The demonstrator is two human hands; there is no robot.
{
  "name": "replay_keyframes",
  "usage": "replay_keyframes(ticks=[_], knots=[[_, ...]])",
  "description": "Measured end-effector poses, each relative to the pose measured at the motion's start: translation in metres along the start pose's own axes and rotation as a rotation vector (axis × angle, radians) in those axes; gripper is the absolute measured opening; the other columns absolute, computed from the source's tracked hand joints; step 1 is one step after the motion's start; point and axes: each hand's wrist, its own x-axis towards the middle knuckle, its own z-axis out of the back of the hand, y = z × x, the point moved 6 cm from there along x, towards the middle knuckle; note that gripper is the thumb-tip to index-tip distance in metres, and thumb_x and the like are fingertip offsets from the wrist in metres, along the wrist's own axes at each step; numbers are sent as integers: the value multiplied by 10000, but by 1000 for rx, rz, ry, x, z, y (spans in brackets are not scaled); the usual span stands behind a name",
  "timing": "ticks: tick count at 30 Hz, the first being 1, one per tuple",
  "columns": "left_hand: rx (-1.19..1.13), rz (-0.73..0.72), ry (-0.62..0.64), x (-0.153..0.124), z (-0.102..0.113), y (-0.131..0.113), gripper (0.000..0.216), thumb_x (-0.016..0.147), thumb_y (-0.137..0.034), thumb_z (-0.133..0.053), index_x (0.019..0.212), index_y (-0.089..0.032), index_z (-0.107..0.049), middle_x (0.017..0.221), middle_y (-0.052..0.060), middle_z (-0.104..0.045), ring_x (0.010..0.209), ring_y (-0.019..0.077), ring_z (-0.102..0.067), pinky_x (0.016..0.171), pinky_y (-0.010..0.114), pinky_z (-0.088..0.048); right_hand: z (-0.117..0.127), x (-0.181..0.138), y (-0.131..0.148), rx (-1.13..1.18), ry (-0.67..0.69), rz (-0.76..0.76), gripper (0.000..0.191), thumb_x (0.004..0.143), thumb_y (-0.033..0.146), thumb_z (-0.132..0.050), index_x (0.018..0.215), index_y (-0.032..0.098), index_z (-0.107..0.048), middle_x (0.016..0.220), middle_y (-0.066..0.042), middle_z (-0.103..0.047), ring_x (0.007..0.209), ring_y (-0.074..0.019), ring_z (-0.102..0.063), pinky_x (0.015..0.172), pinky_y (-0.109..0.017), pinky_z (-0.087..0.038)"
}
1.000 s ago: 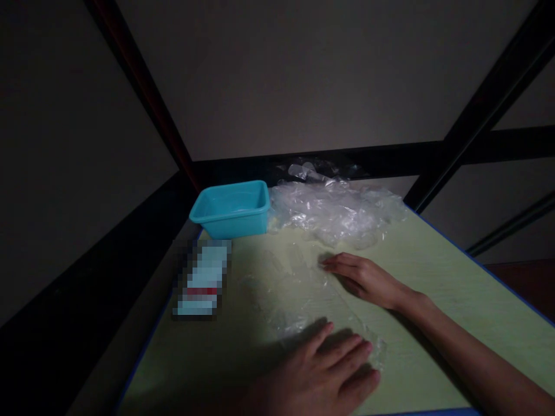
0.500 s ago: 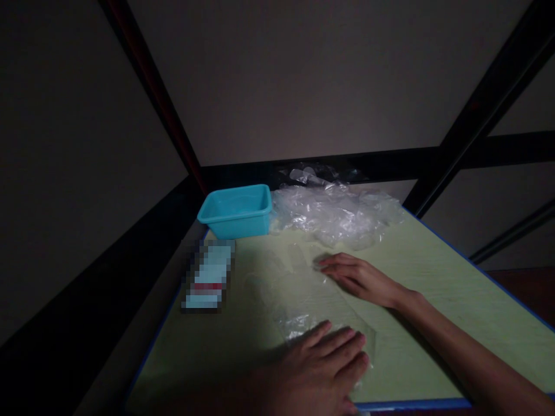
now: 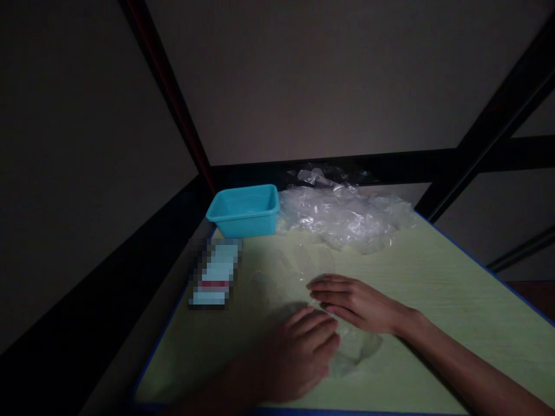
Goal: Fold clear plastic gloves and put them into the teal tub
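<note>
A clear disposable plastic glove (image 3: pixel 356 345) lies on the light green table (image 3: pixel 437 289), its finger shapes pointing away from me and its cuff end nearer me. My left hand (image 3: pixel 306 346) rests palm down over the near part of the glove, fingers stretched out and slightly bent. Just beyond it, my right hand (image 3: pixel 351 300) lies flat across the glove's middle with its fingers extended. Both hands touch the film, and no grip on it shows. The hands hide part of the glove.
A turquoise plastic basin (image 3: pixel 245 222) stands at the back left. Beside it, a heap of crumpled clear plastic (image 3: pixel 347 216) spreads along the back edge. A pixelated flat object (image 3: pixel 217 271) lies by the left edge. Walls (image 3: pixel 325 86) rise behind the table.
My left hand has moved forward and left, away from the cuff end. My right hand has come a little nearer to me, closer to the left hand. The view has shifted slightly.
</note>
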Motion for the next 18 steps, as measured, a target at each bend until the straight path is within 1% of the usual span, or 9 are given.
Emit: replay_keyframes(ticks=[2,4,7,9,11,13,15,17,18], knots=[[-61,60,18,-8,2,17,379,863,-352,-524,1168,-128,-515,1280,106,-544,1219,225,-449,1092,367,-243,0,0,0,-4,4,6,332,938,224,-390,1190,109,-573,1271,-113,-570,1213,-194,-476,1064,-403,-361],[-124,102,48,-16,5,33,512,824,-443,-558,1216,-121,-486,1351,140,-475,1272,256,-394,1095,416,-239,-1,0,1,-10,3,12,331,936,212,-389,1194,110,-569,1281,-113,-564,1222,-193,-470,1070,-402,-354],[-130,194,122,-25,6,58,650,820,-497,-550,1318,-107,-399,1427,179,-367,1343,284,-291,1100,472,-211,-2,-1,0,-27,9,29,334,930,187,-387,1206,112,-561,1299,-115,-551,1239,-194,-457,1076,-406,-346],[-101,283,162,-28,6,73,615,847,-487,-519,1336,-137,-385,1444,166,-344,1355,287,-267,1096,501,-197,-3,-2,-1,-46,22,43,330,922,165,-387,1192,121,-573,1303,-114,-548,1248,-203,-450,1074,-423,-346],[-85,349,174,-30,6,84,520,877,-434,-497,1311,-159,-420,1429,145,-379,1341,274,-305,1091,497,-213,-3,-3,-2,-68,26,52,322,910,144,-394,1163,124,-592,1297,-115,-553,1251,-218,-448,1071,-442,-347],[-91,396,119,-28,10,95,425,901,-364,-468,1278,-168,-457,1388,126,-443,1299,244,-379,1086,459,-249,1,-4,-2,-88,0,61,316,904,135,-390,1132,120,-608,1281,-121,-566,1244,-224,-456,1067,-446,-352],[-125,459,-4,-24,19,112,370,911,-300,-435,1255,-171,-475,1346,110,-491,1252,219,-435,1070,423,-286,6,-4,-2,-99,-49,49,321,913,143,-372,1130,114,-607,1249,-132,-587,1220,-216,-481,1051,-432,-377],[-203,542,-128,-19,27,137,356,889,-246,-436,1231,-162,-490,1320,113,-508,1225,223,-452,1043,415,-317,10,-5,-4,-114,-85,21,330,922,156,-358,1147,112,-596,1208,-137,-610,1173,-209,-523,1018,-416,-417],[-271,579,-153,-16,28,150,364,864,-234,-463,1219,-157,-497,1309,118,-510,1207,229,-461,1030,413,-327,11,-5,-5,-124,-95,6,333,923,160,-356,1154,114,-592,1187,-135,-620,1143,-207,-544,999,-409,-437]])
